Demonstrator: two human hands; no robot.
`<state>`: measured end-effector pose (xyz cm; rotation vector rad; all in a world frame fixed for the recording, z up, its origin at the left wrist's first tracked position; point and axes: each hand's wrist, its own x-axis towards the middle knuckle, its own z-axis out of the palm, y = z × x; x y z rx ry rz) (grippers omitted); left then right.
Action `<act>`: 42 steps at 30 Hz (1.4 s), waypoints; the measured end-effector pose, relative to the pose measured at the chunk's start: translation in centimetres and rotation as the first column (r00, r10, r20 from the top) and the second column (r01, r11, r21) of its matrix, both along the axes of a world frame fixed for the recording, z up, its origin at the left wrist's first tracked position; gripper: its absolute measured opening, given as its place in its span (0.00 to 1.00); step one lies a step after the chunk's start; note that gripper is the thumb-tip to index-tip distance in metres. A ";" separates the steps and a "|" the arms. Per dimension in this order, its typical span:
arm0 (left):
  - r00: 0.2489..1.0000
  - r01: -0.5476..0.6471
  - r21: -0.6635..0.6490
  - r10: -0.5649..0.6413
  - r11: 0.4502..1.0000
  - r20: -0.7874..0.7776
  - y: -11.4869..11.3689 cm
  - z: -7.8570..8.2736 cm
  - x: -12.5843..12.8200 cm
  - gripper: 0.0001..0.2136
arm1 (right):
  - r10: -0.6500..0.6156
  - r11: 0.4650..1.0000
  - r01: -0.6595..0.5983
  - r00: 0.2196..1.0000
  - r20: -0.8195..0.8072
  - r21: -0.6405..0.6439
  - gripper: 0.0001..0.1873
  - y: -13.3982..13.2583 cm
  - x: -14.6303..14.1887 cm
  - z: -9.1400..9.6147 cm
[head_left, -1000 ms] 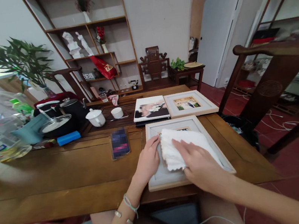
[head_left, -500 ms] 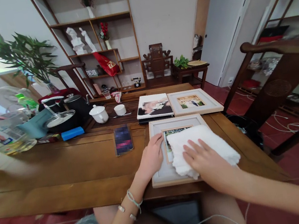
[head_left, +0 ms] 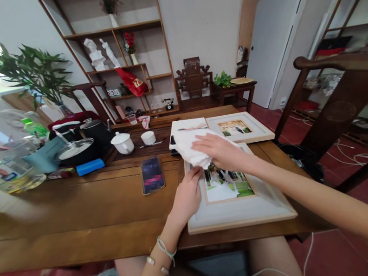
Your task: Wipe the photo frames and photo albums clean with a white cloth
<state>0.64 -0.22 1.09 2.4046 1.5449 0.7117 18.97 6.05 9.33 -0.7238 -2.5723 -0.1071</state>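
Observation:
A picture frame (head_left: pixel 243 217) with a pale wooden edge and a photo inside lies flat on the table in front of me. My left hand (head_left: pixel 188 194) grips its left side, fingers resting over the border. Under my right hand (head_left: pixel 219 148) is a folded white cloth (head_left: pixel 188 149), held at the far left corner of the frame. The cloth partly covers a photo panel (head_left: pixel 199 122) behind, and my right wrist hides the frame's upper part. A second framed photo (head_left: pixel 260 132) lies beyond, on the right.
Left of the frame lies a phone-sized, blurred-out item (head_left: pixel 152 175). Farther back stand a white lidded cup (head_left: pixel 122 143), a small white bowl (head_left: pixel 148 138), a dark kettle (head_left: pixel 95 134) and a blue box (head_left: pixel 90 166). A wooden chair (head_left: pixel 333 103) stands at the right.
My right hand has slid the white cloth away from me and leftward, uncovering most of the framed photo. My left hand has stayed at the frame's left side.

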 end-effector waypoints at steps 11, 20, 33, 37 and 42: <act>0.998 -0.019 -0.019 0.018 1.000 -0.057 -0.1 0.3 0.2 0.19 | 0.137 0.966 -0.090 0.973 0.184 -0.242 0.46 2.9 1.8 -3.9; 1.000 0.000 -0.030 0.000 1.000 -0.004 0.0 -0.3 -0.1 0.23 | -0.047 0.925 0.149 0.958 0.283 -0.350 0.36 -1.6 6.9 -0.6; 1.000 0.006 -0.025 -0.006 1.000 -0.008 0.0 -0.2 -0.1 0.23 | -0.272 0.940 0.287 0.957 0.104 -0.185 0.37 -2.9 5.8 -2.8; 1.000 0.021 -0.014 -0.021 1.000 0.003 0.2 -0.5 -0.3 0.23 | -0.333 0.941 0.328 0.940 -0.071 -0.079 0.40 -1.0 4.3 -3.4; 0.999 0.030 0.018 -0.030 0.999 0.029 0.2 -0.7 -0.3 0.23 | -0.351 0.935 0.351 0.936 0.010 0.050 0.40 0.0 2.7 -2.9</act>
